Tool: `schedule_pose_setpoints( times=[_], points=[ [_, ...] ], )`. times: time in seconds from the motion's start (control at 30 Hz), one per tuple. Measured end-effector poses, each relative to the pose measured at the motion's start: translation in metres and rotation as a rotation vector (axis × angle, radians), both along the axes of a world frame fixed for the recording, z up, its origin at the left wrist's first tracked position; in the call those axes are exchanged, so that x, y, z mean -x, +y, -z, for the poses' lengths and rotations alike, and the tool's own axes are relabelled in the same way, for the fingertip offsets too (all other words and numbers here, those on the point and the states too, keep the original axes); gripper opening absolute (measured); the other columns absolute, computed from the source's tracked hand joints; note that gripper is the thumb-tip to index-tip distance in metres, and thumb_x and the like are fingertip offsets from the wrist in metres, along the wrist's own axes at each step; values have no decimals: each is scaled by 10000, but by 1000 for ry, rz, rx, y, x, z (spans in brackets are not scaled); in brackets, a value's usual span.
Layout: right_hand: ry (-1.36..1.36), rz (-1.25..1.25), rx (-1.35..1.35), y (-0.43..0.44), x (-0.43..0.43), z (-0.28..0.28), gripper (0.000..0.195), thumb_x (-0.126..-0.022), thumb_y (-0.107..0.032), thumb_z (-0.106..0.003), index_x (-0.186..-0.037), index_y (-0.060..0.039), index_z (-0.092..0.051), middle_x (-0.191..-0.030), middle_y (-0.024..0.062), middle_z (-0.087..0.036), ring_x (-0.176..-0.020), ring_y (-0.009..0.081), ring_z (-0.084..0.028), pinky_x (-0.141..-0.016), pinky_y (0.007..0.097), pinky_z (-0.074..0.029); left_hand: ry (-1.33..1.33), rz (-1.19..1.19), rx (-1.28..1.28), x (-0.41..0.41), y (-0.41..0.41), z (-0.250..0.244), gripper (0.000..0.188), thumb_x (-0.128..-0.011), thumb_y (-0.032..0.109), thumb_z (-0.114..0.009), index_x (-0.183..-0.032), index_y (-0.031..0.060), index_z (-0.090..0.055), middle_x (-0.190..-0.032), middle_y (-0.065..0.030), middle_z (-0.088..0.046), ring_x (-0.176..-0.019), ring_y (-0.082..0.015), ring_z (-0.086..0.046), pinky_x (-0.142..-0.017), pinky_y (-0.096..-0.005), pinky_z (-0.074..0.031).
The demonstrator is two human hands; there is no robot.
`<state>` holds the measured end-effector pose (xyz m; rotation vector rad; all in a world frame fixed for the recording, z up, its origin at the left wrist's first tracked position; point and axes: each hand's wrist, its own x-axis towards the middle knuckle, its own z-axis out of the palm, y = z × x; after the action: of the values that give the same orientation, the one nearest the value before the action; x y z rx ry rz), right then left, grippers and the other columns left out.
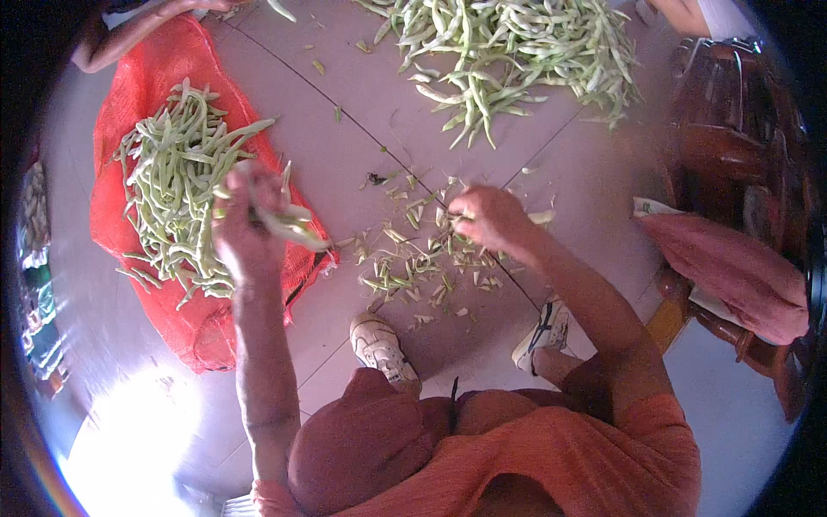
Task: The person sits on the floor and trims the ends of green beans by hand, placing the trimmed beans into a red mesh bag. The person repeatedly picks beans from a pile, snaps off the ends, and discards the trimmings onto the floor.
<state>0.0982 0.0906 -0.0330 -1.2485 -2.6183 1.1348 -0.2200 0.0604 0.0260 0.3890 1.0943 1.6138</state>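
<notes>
My left hand [249, 213] grips several green bean pods [291, 226], blurred, with ends sticking out on both sides. It is raised over the right edge of a red mesh sack [207, 323] lying flat on the floor. On that sack rests a pile of green beans [174, 174]. My right hand [488, 216] is above the scattered bean tips and strings [413, 265], its fingers curled; whether a small scrap sits between the fingertips is unclear. Beyond both hands, a larger heap of green beans [517, 52] lies on the tiles.
My shoes [381, 349] stand just behind the scraps. At right is dark wooden furniture [730, 148] with a reddish cloth [723, 271] near it. Another person's arm [142, 32] reaches in at top left, and a second arm [681, 16] shows at top right.
</notes>
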Motion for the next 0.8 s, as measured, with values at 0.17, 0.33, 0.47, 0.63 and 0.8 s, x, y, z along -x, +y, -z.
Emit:
schedule_pose_setpoints(
  times=[0.17, 0.33, 0.47, 0.63, 0.8],
  points=[
    [-78, 214, -385, 95, 28, 17, 222, -746, -159, -613, -934, -41, -607, -903, 151, -607, -817, 305, -611, -699, 395, -500, -28, -5, 111, 0, -4, -21, 232, -918, 251, -458, -882, 29, -512, -651, -24, -447, -580, -141, -463, -597, -338, -491],
    [-441, 56, -491, 126, 38, 36, 181, -743, -136, -587, -905, -58, -607, -857, 127, -604, -753, 292, -617, -607, 407, -508, 108, 119, 109, -6, -13, 3, 61, -821, 76, -573, -782, 47, -536, -527, 14, -418, -439, -87, -379, -454, -251, -386],
    [103, 171, -439, 78, 57, 0, 170, -732, -120, -600, -897, -80, -612, -835, 77, -599, -677, 273, -615, -587, 389, -509, 414, 188, 296, -35, -12, 21, 160, -771, 124, -674, -889, 33, -614, -673, -3, -571, -534, -60, -486, -458, -210, -398],
    [334, 192, -364, 16, 82, -58, 208, -682, -46, -653, -875, -65, -579, -835, 85, -588, -677, 271, -613, -560, 376, -494, 509, 317, 187, -72, 2, 13, 247, -727, 135, -735, -929, 38, -632, -811, 1, -614, -681, -69, -535, -597, -212, -443],
    [477, 194, -300, 6, 80, -85, 314, -669, -102, -717, -933, -33, -559, -835, 127, -576, -716, 304, -605, -598, 377, -496, 580, 378, -6, -72, -5, -5, 185, -775, 75, -676, -950, 33, -632, -872, -30, -624, -759, -67, -545, -660, -219, -449]
  ],
)
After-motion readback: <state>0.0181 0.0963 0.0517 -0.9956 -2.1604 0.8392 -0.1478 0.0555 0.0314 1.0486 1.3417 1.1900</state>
